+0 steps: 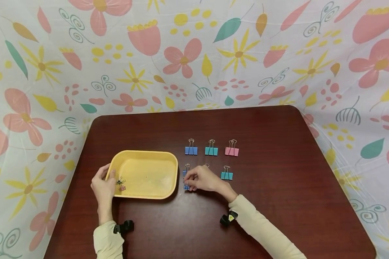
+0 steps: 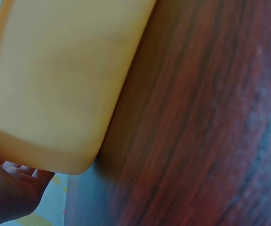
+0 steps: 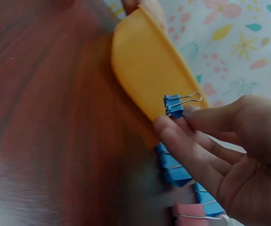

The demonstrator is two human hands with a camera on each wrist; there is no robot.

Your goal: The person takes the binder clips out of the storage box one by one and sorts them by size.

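Note:
My right hand [image 1: 203, 178] pinches a small blue binder clip [image 3: 174, 106] between thumb and fingertips, its wire handle pointing out in the right wrist view. My left hand [image 1: 104, 185] grips the left end of a yellow tray [image 1: 146, 174], thumb over the rim and fingers outside. Inside the tray, by that thumb, lie a few small clips, one a pink clip [image 1: 122, 188]. Just beyond my right hand is another blue binder clip [image 1: 185, 173], partly covered by the fingers. A teal binder clip [image 1: 227, 176] lies to the right; between them a clip is mostly hidden.
Behind them is a row of larger binder clips: a blue one [image 1: 191, 150], a teal one [image 1: 211, 151] and a pink one [image 1: 231, 151]. All lie on the dark wooden table [image 1: 262, 216]. A flower-patterned cloth [image 1: 181, 82] stands around the table's back and sides.

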